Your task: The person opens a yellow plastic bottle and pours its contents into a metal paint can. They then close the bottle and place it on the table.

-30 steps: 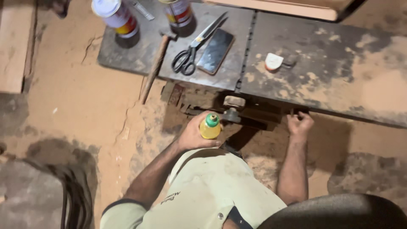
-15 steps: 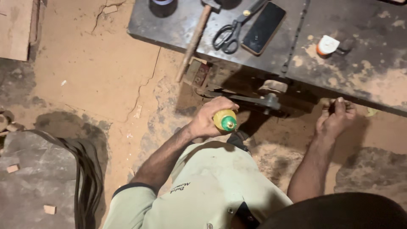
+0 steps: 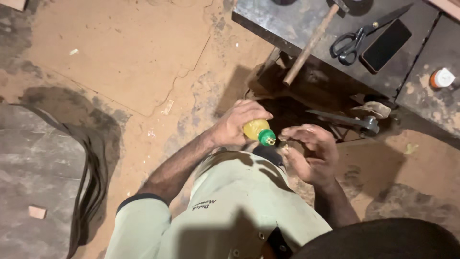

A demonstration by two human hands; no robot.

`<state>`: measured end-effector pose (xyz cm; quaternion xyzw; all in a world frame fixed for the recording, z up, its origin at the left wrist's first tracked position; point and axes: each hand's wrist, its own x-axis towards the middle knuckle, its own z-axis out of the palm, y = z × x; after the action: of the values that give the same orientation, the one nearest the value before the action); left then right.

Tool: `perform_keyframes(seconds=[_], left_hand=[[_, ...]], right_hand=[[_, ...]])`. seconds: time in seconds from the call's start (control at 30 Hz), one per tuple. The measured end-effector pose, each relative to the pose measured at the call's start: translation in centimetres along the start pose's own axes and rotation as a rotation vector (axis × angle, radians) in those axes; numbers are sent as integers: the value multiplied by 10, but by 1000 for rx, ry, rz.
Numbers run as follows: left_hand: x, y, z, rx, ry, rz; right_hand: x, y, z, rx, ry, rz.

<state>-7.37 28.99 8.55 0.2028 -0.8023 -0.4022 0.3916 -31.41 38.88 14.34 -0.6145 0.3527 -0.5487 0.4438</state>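
Bottle (image 3: 256, 129): small, yellow, green-capped, gripped in your left hand (image 3: 235, 123), tilted with its tip toward your right hand (image 3: 309, 153), which is open and cupped just beside it. Beyond your hands, a white-and-orange container (image 3: 441, 78) sits on the table (image 3: 268, 21).

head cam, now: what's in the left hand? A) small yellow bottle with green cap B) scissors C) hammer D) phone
A: the left hand grips the small yellow bottle, its green cap pointing toward the open right hand; the scissors, hammer and phone lie on the dark bench.
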Motion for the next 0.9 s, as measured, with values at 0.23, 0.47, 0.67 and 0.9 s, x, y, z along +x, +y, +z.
perform_keyframes(seconds=[0.23,0.47,0.67,0.9], left_hand=[[-33,22,-40,168,72,-74],[-35,42,-46,338,47,-132],[-26,53,-34,353,19,-161],[-12,53,-14,295,-9,-209]], right_hand=[[37,-22,35,-550,-223,-150],[47,-49,33,-792,-352,-55],[46,-61,26,-913,-420,-32],[35,-51,14,-871,-238,-63]])
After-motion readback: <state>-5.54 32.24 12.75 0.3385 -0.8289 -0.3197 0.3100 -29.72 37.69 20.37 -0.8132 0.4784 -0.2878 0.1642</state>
